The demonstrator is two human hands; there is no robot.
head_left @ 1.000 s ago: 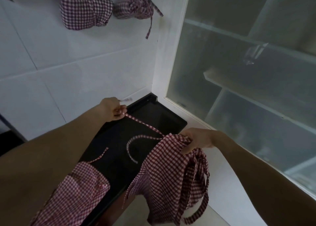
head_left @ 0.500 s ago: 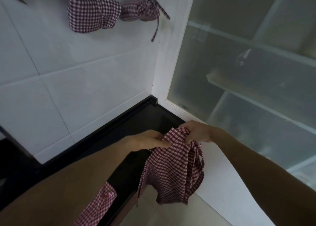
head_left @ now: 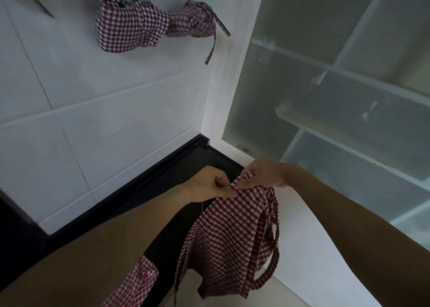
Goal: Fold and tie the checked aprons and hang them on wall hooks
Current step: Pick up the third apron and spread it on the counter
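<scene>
Both hands up close together, left hand [head_left: 210, 185] & right hand [head_left: 260, 175] each pinching the top edge of the checked apron [head_left: 232, 239], which hangs w/ its ties looping down over the black counter [head_left: 144, 190], two tied bundles [head_left: 130, 25] hanging on the tiled wall [head_left: 104, 120] above.

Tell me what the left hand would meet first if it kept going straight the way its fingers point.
The left hand points right, toward the right hand. Pushed on, it would probably first meet the bunched top edge of the red-and-white checked apron that both hands pinch, then the right hand's fingers just past it; depth is uncertain.
</scene>
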